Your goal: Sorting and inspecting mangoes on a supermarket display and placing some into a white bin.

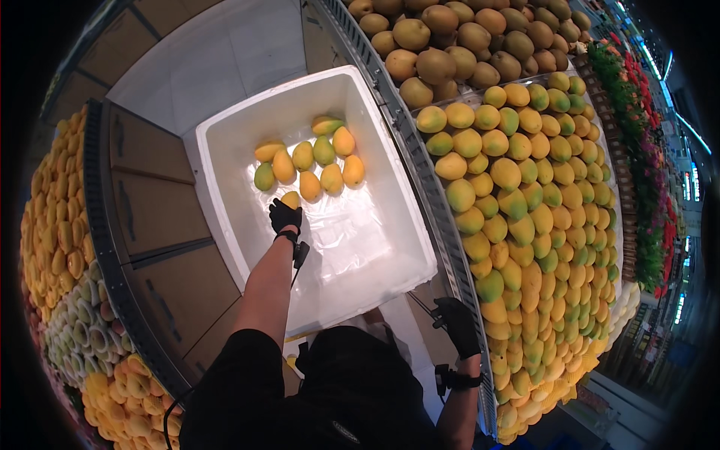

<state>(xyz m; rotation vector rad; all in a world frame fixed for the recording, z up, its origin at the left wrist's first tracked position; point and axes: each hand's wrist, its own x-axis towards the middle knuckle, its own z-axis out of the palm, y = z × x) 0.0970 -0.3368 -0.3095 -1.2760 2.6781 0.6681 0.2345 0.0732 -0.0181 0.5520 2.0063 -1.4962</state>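
Note:
My left hand [286, 217], in a black glove, reaches into a white foam box [349, 304] with its fingers around a yellow mango [290, 199]. Several more mangoes, such as a green one [264, 176] and an orange-yellow one [309, 186], lie beyond it in uneven rows. Clear plastic film [343, 230] covers the floor of the box. My right hand [457, 326], also gloved in black, hangs outside the box's near right corner, beside the display rail [458, 247]. Its fingers are bent and somewhat apart, with nothing seen in them.
Stacked mangoes [534, 225] fill a sloping stand on the right, with round brown fruit [439, 64] above them. Brown cabinets [160, 214] stand to the left below another fruit display [59, 219]. Red flowers and greenery [641, 140] line the stand's far side.

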